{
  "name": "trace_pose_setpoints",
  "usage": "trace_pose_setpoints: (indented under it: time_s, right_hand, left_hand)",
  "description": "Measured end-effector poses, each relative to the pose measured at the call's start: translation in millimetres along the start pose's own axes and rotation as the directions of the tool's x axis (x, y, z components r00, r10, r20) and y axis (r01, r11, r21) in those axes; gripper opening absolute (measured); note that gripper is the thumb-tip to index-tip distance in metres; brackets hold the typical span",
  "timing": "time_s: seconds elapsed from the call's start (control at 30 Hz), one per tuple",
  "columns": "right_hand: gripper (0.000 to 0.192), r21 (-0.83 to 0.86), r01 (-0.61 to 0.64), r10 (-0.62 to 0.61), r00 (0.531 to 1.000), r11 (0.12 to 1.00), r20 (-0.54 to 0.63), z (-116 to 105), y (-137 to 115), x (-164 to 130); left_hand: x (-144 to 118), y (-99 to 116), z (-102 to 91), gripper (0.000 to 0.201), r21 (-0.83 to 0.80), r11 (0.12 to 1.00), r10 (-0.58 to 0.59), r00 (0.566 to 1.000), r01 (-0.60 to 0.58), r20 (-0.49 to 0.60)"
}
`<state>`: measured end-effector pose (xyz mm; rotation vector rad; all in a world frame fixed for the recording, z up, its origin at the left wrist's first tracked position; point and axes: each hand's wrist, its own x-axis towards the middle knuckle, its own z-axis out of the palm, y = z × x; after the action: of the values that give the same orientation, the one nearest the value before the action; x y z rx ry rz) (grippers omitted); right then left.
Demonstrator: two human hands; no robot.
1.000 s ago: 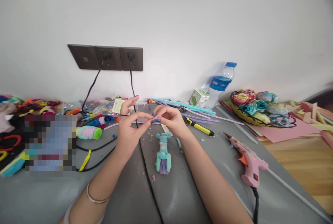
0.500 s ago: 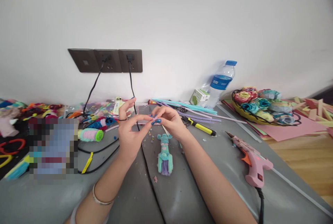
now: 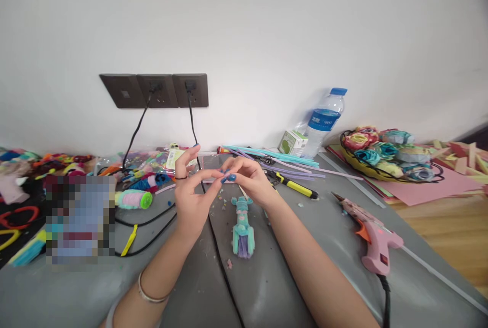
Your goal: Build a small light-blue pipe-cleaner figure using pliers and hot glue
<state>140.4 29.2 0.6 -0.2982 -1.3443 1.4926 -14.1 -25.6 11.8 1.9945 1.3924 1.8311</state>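
My left hand (image 3: 193,190) and my right hand (image 3: 251,180) meet fingertip to fingertip above the table. Both pinch at the same spot, and whatever sits between the fingertips is too small to make out. The other fingers of my left hand are raised. Just below and nearer to me, a turquoise fuzzy pipe-cleaner figure (image 3: 242,221) with a purple lower part lies on the grey table mat (image 3: 274,287). Behind my right hand are turquoise pipe cleaners (image 3: 274,156) and a yellow-and-black utility knife (image 3: 296,185).
A pink glue gun (image 3: 371,236) lies at right. Behind it are a basket of paper flowers (image 3: 385,155), a water bottle (image 3: 324,120) and a small box (image 3: 293,142). A black cord (image 3: 219,257) crosses the mat. Scissors (image 3: 19,217) and craft pieces (image 3: 133,199) lie left.
Both hands keep nearly the same pinched pose, with only slight finger movement. The whole view has shifted very slightly; the figure and tools stay in place.
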Motion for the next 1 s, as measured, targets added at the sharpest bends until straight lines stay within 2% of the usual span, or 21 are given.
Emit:
trace_pose_setpoints:
  time_s: [0.37, 0.7, 0.8, 1.0]
  right_hand:
    - [0.015, 0.008, -0.012, 0.011, 0.997, 1.000, 0.072, -4, 0, -1]
    - [0.022, -0.029, -0.081, 0.083, 0.990, 0.996, 0.112, -7, -3, -2]
    - [0.017, -0.020, -0.064, 0.066, 0.991, 0.998, 0.117, -8, -3, -2]
    - [0.013, -0.027, -0.024, 0.027, 0.994, 0.999, 0.103, -10, -1, -2]
  left_hand:
    - [9, -1, -9.6, 0.011, 0.099, 0.979, 0.167, 0.980, -0.178, 0.109]
    - [22, 0, -19.5, 0.011, 0.234, 0.864, 0.396, 0.889, -0.445, 0.229]
    - [21, 1, -18.2, 0.011, 0.227, 0.871, 0.390, 0.895, -0.435, 0.216]
    - [20, 1, -17.6, 0.011, 0.189, 0.926, 0.291, 0.936, -0.328, 0.200]
